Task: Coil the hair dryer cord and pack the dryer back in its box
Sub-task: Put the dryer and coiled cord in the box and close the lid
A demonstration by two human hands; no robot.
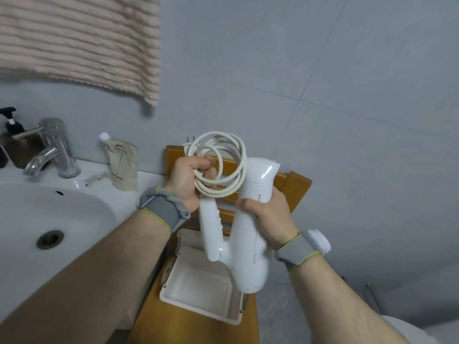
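I hold a white hair dryer [250,247] in the air above an open cream box [198,289]. My right hand [268,217] grips the dryer's barrel. My left hand [188,180] grips the coiled white cord [223,165] at the top of the folded handle, fingers curled round the loops. The plug [188,141] sticks out at the coil's upper left. The box sits on a wooden chair [293,187], its inside empty.
A white sink [49,219] with a chrome tap [54,150] lies to the left. A refill pouch [121,165] and a pump bottle [12,135] stand on its ledge. A striped towel [79,43] hangs above. Grey tiled wall fills the right.
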